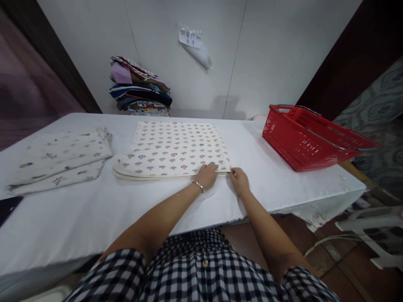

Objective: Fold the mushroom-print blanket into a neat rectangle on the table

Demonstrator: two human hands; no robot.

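A cream cloth (176, 147) printed with grey mushrooms and a few coloured ones lies folded in layers on the white-covered table (132, 222). At its near right edge, my left hand (207, 176), with a bracelet at the wrist, rests bent over the border; its fingertips press on the cloth. My right hand (239, 180) pinches the near right corner between thumb and fingers. Only a small bit of that corner shows at the fingertips. The cloth's left end curves over in a soft rounded fold.
Another folded pale printed cloth (63, 155) lies to the left, near a dark flat object (9, 207) at the edge. A pile of folded fabrics (141, 90) stands against the wall. A red plastic basket (302, 140) sits at the right; a white stool (374, 230) is below.
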